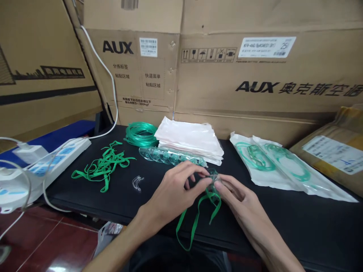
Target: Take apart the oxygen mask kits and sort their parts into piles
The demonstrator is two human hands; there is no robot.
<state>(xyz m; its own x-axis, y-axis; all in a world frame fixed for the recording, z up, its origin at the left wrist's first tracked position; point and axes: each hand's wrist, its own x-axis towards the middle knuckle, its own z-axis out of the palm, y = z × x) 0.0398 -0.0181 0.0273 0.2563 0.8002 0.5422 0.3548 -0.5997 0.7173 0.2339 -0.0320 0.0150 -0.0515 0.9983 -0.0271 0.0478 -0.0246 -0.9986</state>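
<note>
Near the table's front edge, my left hand [177,185] and my right hand [241,196] meet at a small clear green plastic mask [212,176], each pinching it between thumb and fingers. A green elastic strap [195,223] hangs from it in a loop past the table edge. Much of the mask is hidden behind my fingers. Just beyond my left hand lies a row of nested clear masks [167,155]. Thin clear strips [137,183] rest on the black table to the left, next to a tangle of green straps [106,164].
Coiled green tubing [141,134] and a stack of white pouches [188,138] stand at the back. Packed pouches [269,162] lie at right beside a cardboard box [340,139]. A power strip [62,158] with white cables is at left. Large cartons [204,83] wall the back.
</note>
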